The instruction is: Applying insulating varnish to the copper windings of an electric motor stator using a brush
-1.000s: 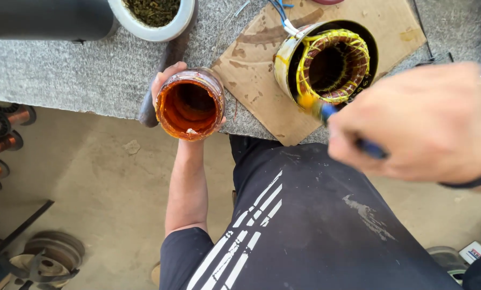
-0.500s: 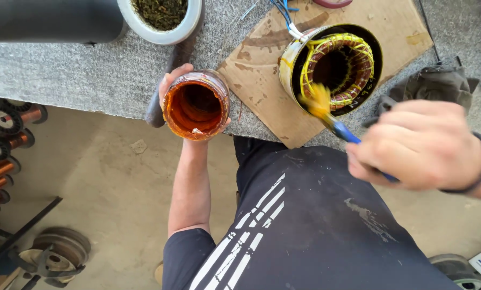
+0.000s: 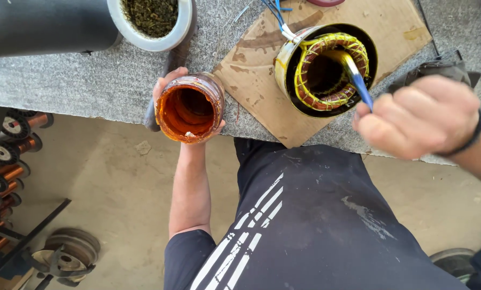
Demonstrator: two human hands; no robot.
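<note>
- Stator (image 3: 326, 70) sits on cardboard (image 3: 262, 91) on the grey bench (image 3: 63, 75), copper windings bound with yellow lacing.
- Right hand (image 3: 418, 115) is closed around a blue-handled brush (image 3: 359, 80), its bristles inside the bore against the windings.
- Left hand (image 3: 168, 88) grips an open jar (image 3: 189, 107) coated in orange varnish, held at the bench edge, near the stator.
- To coat well, I'd say: work slow, even strokes around the coil, load the brush lightly, and keep the jar level against drips.

Bright even daylight, soft shadows; right hand (image 3: 418, 115) motion-blurred.
</note>
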